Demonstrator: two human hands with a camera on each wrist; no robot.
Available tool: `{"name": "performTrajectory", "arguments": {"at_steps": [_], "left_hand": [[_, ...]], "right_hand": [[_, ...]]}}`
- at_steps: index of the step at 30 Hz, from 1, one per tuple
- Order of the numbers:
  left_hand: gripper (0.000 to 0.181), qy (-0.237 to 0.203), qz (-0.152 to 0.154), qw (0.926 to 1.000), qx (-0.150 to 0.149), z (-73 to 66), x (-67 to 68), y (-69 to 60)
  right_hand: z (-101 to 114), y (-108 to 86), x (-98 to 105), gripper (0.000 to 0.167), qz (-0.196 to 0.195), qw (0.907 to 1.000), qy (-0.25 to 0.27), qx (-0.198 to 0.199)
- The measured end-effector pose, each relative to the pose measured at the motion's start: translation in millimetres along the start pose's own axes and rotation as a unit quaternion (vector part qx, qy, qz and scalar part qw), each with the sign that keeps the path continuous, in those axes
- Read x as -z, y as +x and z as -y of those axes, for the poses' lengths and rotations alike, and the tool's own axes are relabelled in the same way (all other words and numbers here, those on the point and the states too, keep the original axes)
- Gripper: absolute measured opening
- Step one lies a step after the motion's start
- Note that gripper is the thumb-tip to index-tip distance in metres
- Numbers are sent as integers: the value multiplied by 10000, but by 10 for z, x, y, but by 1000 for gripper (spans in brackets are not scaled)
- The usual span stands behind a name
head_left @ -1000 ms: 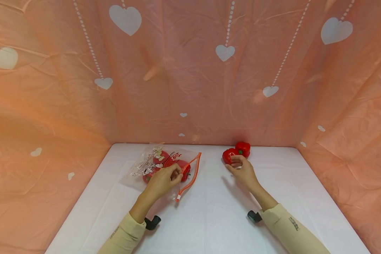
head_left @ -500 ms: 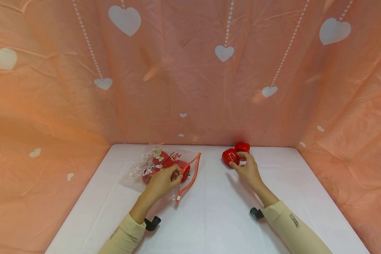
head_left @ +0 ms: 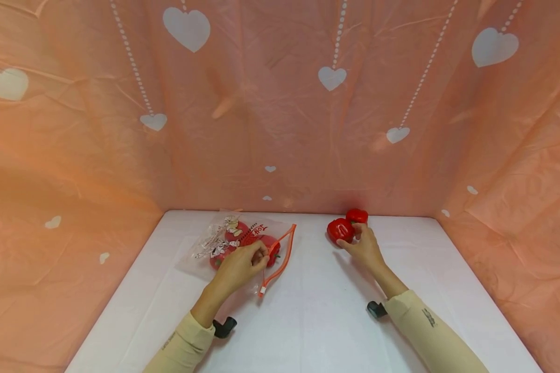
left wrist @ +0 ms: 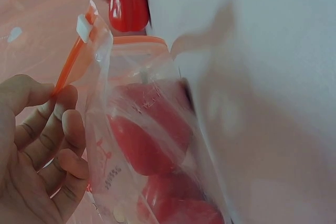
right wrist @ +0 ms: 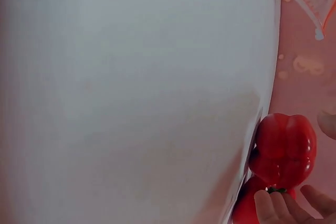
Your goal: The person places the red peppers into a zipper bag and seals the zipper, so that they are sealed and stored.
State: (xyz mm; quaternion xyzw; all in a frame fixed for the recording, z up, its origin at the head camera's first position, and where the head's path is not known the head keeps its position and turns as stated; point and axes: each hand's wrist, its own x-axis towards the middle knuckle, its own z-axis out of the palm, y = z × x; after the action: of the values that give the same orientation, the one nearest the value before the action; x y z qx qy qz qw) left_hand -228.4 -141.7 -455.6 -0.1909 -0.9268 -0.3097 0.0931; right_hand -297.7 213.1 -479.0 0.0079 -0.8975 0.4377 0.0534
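Note:
My left hand pinches the orange zip edge of a clear printed slider bag between thumb and forefinger, holding its mouth apart. Inside the bag lie red bell peppers, blurred by the plastic. Across the table, my right hand is at a red bell pepper, with thumb and fingers spread to either side of it. In the right wrist view a gap shows between the thumb and that pepper. Another red pepper sits just behind, its green stem near my fingertips.
A white cloth covers the table, and a peach curtain with white hearts rises at the back and both sides. Dark wrist camera mounts stick out under both forearms.
My right hand has shifted right and its fingers have spread from above the front pepper to its right side. The left hand and bag stay as they were.

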Motion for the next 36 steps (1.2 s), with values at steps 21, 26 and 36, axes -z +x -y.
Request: {"name": "performTrajectory", "arguments": {"at_steps": [21,26,36], "left_hand": [[11,-61,-25,10000,57,14,6,-4],[9,-37,-35,10000,35,16,16,-1],[9,-28,-14,10000,62,5,37,3]], "right_hand": [[-41,107,-39,74,110,9994,-126,-305],[-32,106,-34,75,190,9991,-159,-342],[-3,65,-16,76,299,9987,-234,-336]]}}
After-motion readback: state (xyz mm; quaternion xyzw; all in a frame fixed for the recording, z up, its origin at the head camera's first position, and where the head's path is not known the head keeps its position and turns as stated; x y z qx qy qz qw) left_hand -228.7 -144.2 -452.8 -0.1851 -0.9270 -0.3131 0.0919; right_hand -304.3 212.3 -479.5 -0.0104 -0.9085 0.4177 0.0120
